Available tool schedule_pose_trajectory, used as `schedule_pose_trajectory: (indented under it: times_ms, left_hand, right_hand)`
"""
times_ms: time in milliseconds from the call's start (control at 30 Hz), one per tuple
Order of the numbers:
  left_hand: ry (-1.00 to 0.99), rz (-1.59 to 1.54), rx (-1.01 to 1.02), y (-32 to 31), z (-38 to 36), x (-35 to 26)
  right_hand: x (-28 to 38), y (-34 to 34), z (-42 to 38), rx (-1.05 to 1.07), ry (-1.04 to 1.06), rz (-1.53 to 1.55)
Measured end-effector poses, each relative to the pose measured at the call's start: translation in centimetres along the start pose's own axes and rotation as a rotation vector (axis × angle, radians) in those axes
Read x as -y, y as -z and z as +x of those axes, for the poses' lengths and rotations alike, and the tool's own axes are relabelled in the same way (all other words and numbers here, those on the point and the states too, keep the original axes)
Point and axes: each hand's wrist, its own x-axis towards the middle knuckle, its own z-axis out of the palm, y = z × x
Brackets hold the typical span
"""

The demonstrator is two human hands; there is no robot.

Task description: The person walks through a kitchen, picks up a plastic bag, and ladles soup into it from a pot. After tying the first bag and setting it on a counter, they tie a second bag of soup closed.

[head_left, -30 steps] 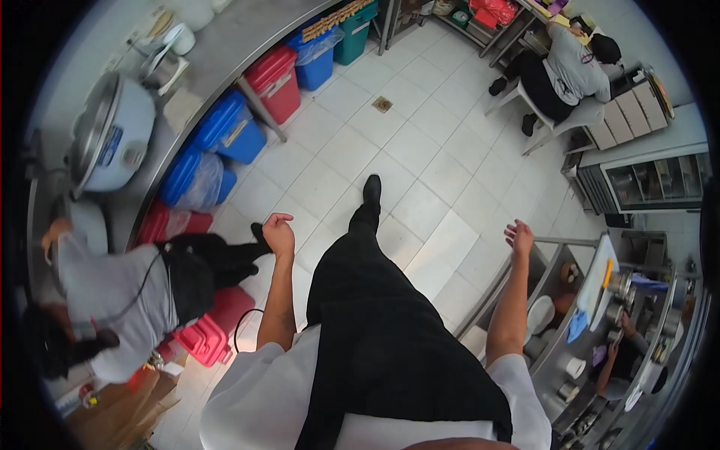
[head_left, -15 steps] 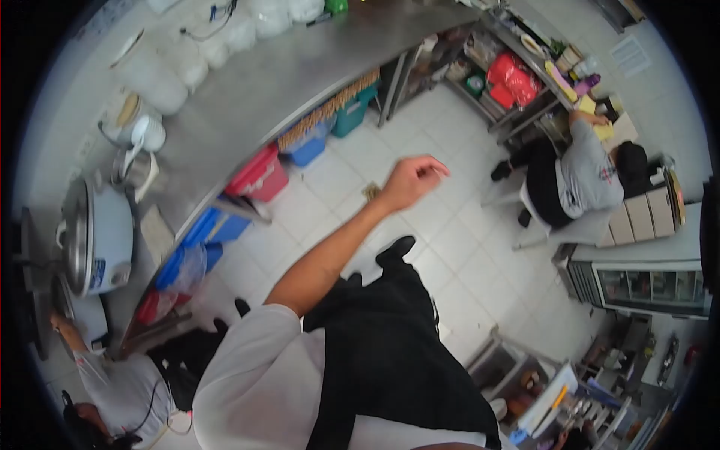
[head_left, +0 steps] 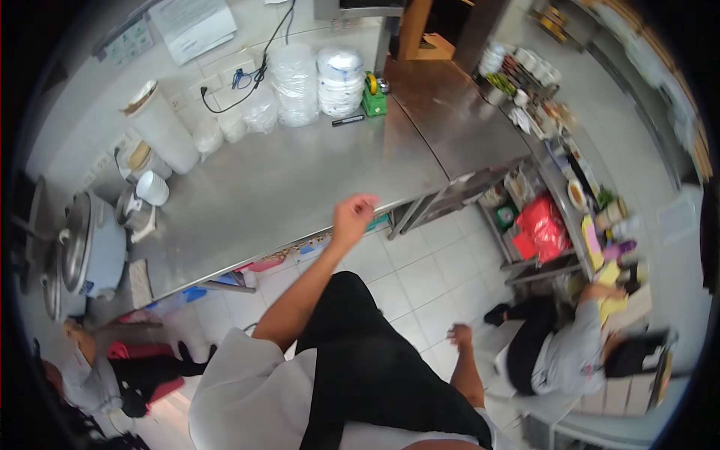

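My left hand (head_left: 354, 223) is raised in front of me near the front edge of the steel counter (head_left: 292, 172). Its fingers are loosely bent and a little apart, with no object visible in them. Lower on the right, my right hand (head_left: 460, 337) hangs over the tiled floor (head_left: 420, 300), fingers half curled, small and slightly blurred; I see nothing held there. Nearest along the counter's back are stacks of plastic-wrapped containers (head_left: 292, 86), a black marker (head_left: 348, 121) and a green kitchen scale (head_left: 374, 97).
A large rice cooker (head_left: 101, 244) and white cups (head_left: 152, 188) stand at the counter's left. One person (head_left: 90, 375) is at the far left; another (head_left: 559, 352) sits at the right beside a shelf holding a red plastic bag (head_left: 544, 229). Bins sit under the counter.
My view has turned toward the counter, showing its back wall and far end. My left hand appears nearer the counter edge, and my right hand has come into view.
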Motion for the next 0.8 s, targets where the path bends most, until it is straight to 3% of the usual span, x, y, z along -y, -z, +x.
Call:
schedule_pose_trajectory:
  times_ms: [33,67,167,200,300,333,400,433,500,600,667,700,733,800]
  left_hand:
    - [0.05,-0.027,-0.09,0.4,3.2,-0.8]
    - [0.051,-0.023,-0.174,0.5,6.5,-1.2]
    - [-0.049,0.05,-0.372,1.7,16.8,-0.4]
    - [-0.162,0.116,-0.46,1.9,20.2,-0.4]
    - [-0.339,0.168,-0.731,2.6,31.4,0.3]
    - [-0.337,0.152,-0.748,3.1,35.0,0.3]
    - [-0.251,0.384,-1.097,3.8,40.2,0.6]
    - [-0.258,0.363,-1.113,4.2,42.2,1.1]
    - [-0.109,0.638,-1.047,4.7,45.8,2.5]
    - [-0.151,0.74,-1.022,4.9,48.5,2.9]
    - [-0.26,0.452,-1.029,5.5,49.9,2.2]
    - [-0.324,0.272,-1.002,5.5,50.6,0.9]
    - [-0.315,0.285,-1.01,5.1,50.9,0.2]
    - [-0.5,-0.132,-0.822,5.1,51.9,-2.2]
  right_hand:
    - [8.2,2.5,2.8,-0.153,-0.127,0.242]
    - [13.6,5.7,7.3,-0.159,-0.119,0.247]
    - [29.2,9.7,14.2,-0.285,0.123,0.272]
    - [32.8,9.8,15.7,-0.329,0.211,0.281]
    - [36.2,9.3,20.6,-0.249,0.409,0.282]
    - [37.3,7.3,20.1,-0.323,0.335,0.163]
    - [37.6,2.0,18.9,-0.282,0.355,0.131]
    - [37.2,-1.1,17.8,-0.306,0.443,-0.011]
    - [30.2,-7.1,22.0,-0.32,0.576,-0.254]
    - [41.6,-9.4,16.9,-0.014,0.531,-0.313]
    - [45.7,-8.9,20.7,-0.143,0.592,-0.224]
    - [49.7,-8.6,21.3,-0.112,0.67,-0.216]
    - [53.5,-8.4,22.3,-0.085,0.791,-0.224]
    - [60.0,-8.8,25.6,0.024,0.846,-0.193]
